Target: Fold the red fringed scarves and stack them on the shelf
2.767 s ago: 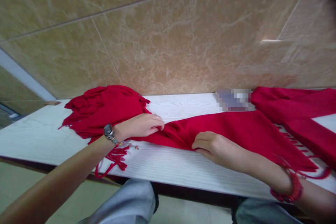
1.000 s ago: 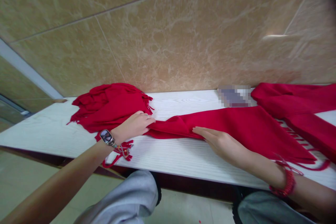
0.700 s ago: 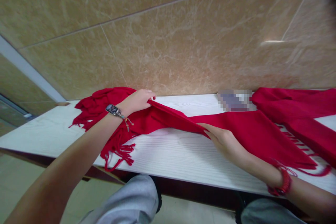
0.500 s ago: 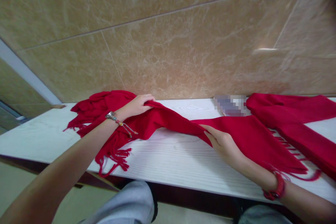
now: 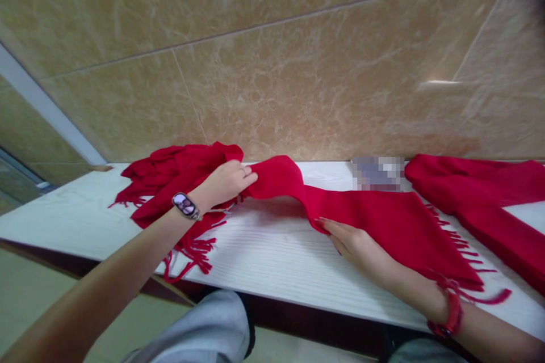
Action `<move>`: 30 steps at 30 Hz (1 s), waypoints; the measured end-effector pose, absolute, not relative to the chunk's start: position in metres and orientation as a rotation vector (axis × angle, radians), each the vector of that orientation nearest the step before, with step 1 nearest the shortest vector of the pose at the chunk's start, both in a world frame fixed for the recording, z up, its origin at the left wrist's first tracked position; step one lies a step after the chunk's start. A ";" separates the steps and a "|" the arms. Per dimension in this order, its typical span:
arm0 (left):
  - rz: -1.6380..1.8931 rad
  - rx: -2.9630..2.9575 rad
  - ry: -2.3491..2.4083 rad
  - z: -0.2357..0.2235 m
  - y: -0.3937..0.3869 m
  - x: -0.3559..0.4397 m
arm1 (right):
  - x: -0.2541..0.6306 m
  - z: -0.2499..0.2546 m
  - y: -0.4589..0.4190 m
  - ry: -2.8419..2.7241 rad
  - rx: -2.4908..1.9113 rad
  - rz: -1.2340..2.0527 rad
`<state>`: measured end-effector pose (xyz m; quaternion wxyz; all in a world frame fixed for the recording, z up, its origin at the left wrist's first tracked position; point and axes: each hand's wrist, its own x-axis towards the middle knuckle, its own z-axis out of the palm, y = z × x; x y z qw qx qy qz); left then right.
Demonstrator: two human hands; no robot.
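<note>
A long red scarf [image 5: 374,212] with fringed ends stretches across a white wood-grain tabletop, bunched at the left and lying flat at the right. My left hand [image 5: 232,181] grips its upper part beside the bunched heap, palm down, with a smart band [image 5: 185,205] on that wrist. Between my hands the cloth rises in a curved hump off the surface. My right hand [image 5: 347,236] holds the scarf's near edge, fingers fairly straight on top and the thumb partly hidden. A red watch [image 5: 447,313] is on the right wrist.
Another red cloth [image 5: 477,181] lies folded at the right. A blurred-out flat item [image 5: 378,173] sits at the back by the tan tiled wall [image 5: 298,85]. The white table [image 5: 272,255] ends just before my knees. A pale post [image 5: 51,105] borders the wall at left.
My left hand has turned over so the band's face shows, and the cloth by it has flipped. The stretch between my hands has gone from a taut fold to a raised hump.
</note>
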<state>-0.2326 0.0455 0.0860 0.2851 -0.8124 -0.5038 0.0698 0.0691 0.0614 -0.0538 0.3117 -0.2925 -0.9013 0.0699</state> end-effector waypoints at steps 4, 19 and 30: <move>0.540 -2.394 -1.438 0.049 0.023 -0.273 | 0.070 -0.057 0.059 -2.559 -0.663 0.088; 0.223 -2.639 -1.777 0.050 0.043 -0.166 | 0.082 -0.044 0.048 -2.680 -0.673 0.297; 0.424 -2.692 -2.114 0.007 0.061 -0.153 | 0.131 -0.027 0.083 -2.607 -1.278 -0.105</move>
